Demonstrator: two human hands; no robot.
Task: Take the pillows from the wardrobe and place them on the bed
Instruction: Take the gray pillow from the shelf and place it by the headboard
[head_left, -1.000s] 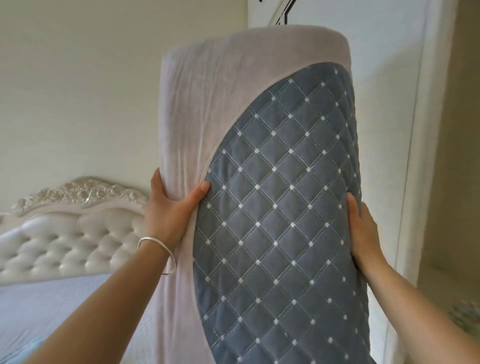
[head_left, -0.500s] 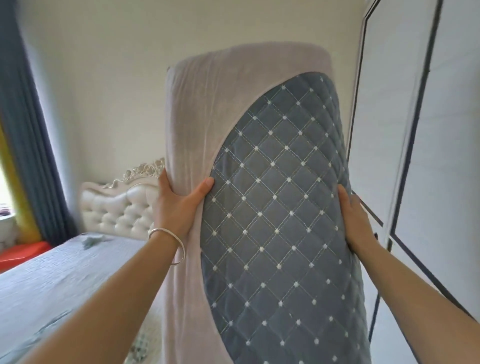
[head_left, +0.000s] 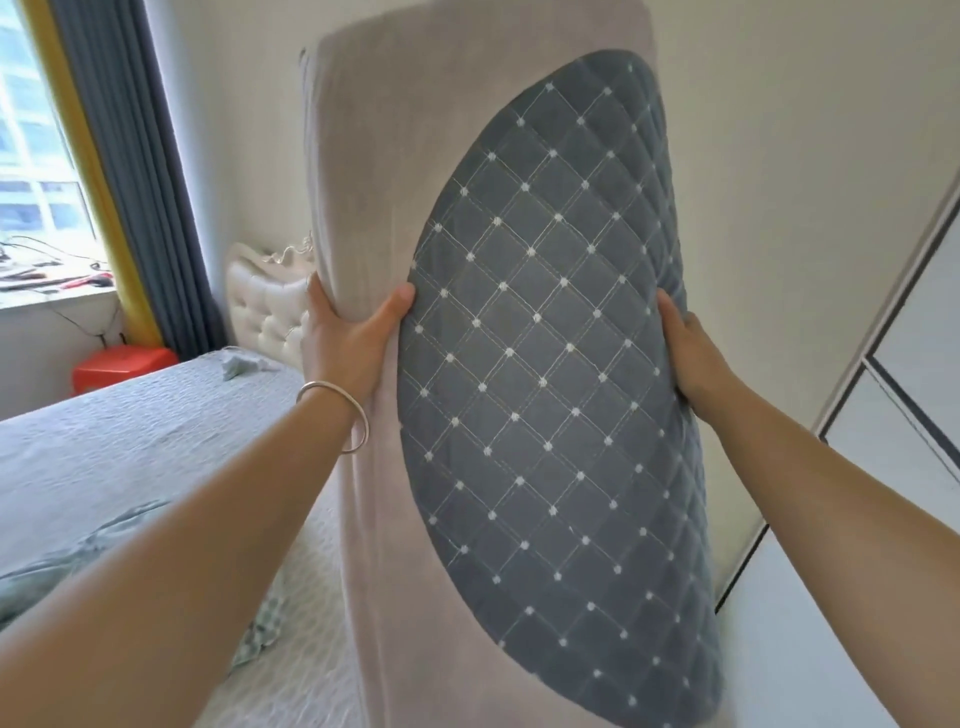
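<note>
A long pillow (head_left: 545, 364) stands upright in front of me, beige with a blue-grey quilted oval panel. My left hand (head_left: 348, 343) grips its left edge, thumb on the front, a silver bangle on the wrist. My right hand (head_left: 691, 358) clasps its right edge. The pillow hangs in the air above the bed (head_left: 119, 447), which lies at the lower left under a pale grey quilted cover. The wardrobe (head_left: 904, 374) shows at the right edge, white doors with dark trim. The pillow hides most of the headboard.
A white tufted headboard (head_left: 265, 306) stands against the far wall. Blue and yellow curtains (head_left: 135, 171) frame a window at the left, with a red box (head_left: 122, 366) beneath it. A small crumpled cloth (head_left: 236, 364) lies on the bed near the headboard.
The view has swung left, away from the wardrobe and toward the bed and window. The pillow stays gripped upright in both hands and has come over the bed's side.
</note>
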